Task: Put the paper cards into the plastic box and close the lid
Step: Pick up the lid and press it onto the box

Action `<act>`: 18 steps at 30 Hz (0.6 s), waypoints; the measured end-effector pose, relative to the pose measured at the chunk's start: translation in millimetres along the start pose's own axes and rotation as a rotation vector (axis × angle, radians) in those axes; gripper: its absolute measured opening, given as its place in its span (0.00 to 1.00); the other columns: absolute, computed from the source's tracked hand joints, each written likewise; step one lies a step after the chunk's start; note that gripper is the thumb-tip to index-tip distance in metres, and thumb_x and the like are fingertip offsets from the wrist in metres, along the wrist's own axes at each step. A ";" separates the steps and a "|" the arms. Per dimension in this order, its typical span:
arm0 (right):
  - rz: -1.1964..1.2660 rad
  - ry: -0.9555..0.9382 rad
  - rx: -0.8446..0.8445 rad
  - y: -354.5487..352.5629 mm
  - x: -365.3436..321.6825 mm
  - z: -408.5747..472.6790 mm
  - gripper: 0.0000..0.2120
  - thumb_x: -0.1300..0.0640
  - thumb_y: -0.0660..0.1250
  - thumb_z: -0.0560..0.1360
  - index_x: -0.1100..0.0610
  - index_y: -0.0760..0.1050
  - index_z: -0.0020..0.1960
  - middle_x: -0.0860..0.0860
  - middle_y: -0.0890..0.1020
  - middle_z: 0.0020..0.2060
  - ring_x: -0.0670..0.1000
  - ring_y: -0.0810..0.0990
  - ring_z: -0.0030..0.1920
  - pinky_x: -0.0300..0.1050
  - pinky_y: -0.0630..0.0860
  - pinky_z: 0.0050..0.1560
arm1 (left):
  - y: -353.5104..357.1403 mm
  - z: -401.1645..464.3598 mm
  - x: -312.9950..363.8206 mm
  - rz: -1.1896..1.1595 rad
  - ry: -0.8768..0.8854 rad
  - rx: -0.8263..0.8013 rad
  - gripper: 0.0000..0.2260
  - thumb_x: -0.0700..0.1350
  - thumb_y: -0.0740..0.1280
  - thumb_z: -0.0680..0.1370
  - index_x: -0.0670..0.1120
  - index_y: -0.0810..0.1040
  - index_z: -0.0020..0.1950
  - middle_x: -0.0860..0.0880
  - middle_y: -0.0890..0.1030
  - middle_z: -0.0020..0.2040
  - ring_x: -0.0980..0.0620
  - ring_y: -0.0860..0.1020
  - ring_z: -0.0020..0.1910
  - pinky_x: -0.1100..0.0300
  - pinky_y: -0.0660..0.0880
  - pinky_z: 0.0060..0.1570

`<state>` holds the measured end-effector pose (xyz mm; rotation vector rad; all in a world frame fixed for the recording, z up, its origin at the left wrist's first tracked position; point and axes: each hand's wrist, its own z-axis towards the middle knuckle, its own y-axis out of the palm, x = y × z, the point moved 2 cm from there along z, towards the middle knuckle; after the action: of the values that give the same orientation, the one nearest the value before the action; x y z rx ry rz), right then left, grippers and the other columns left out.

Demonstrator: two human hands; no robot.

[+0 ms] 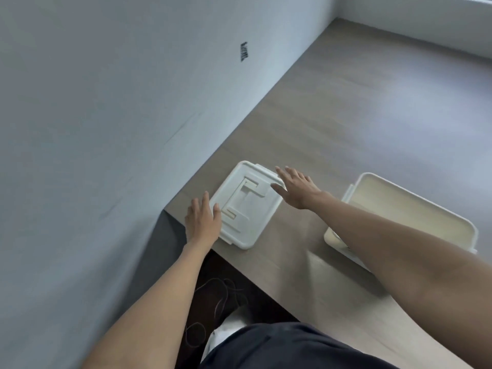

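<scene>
A white plastic lid (247, 206) with a recessed handle lies flat near the table's left corner. My left hand (202, 222) rests at the lid's near-left edge, fingers spread, thumb touching the rim. Over the lid's far-right corner is my right hand (292, 187), fingers apart, holding nothing. The open cream plastic box (415, 209) stands to the right, partly hidden behind my right forearm. Something pale shows at its near-left inside corner; I cannot tell whether it is paper cards.
The wooden table (346, 115) runs along a pale wall (106, 102) on the left. Its near edge drops to a dark floor with a tangled cable (213, 302). My dark clothing fills the bottom middle.
</scene>
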<state>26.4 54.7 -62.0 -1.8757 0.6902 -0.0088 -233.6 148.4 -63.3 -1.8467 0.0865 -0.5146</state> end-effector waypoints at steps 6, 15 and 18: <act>0.065 0.078 -0.152 27.9 -2.3 33.3 0.31 0.42 0.48 0.83 0.55 0.46 0.81 0.55 0.52 0.80 0.61 0.56 0.78 0.58 0.56 0.75 | 18.0 -11.7 -23.3 -0.190 -0.133 -0.205 0.21 0.51 0.53 0.84 0.43 0.63 0.75 0.41 0.69 0.70 0.41 0.72 0.64 0.50 0.71 0.57; 0.416 0.187 0.034 28.3 -14.0 54.3 0.25 0.48 0.51 0.84 0.60 0.62 0.76 0.63 0.66 0.71 0.66 0.61 0.72 0.58 0.61 0.71 | 35.8 -16.6 -25.1 -0.627 -0.557 -0.011 0.09 0.44 0.57 0.82 0.42 0.69 0.60 0.41 0.76 0.59 0.45 0.79 0.50 0.53 0.76 0.45; 0.596 0.344 -0.002 26.9 -9.8 55.9 0.22 0.46 0.50 0.82 0.60 0.75 0.60 0.62 0.68 0.68 0.63 0.62 0.71 0.58 0.62 0.70 | 45.3 -11.8 -36.0 -0.800 -0.756 -0.014 0.08 0.42 0.62 0.80 0.39 0.76 0.54 0.41 0.82 0.52 0.47 0.83 0.42 0.60 0.75 0.34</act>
<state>23.9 100.2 -105.2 -1.6199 1.4643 0.0536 -261.8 133.7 -113.0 -1.9314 -1.1889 -0.3067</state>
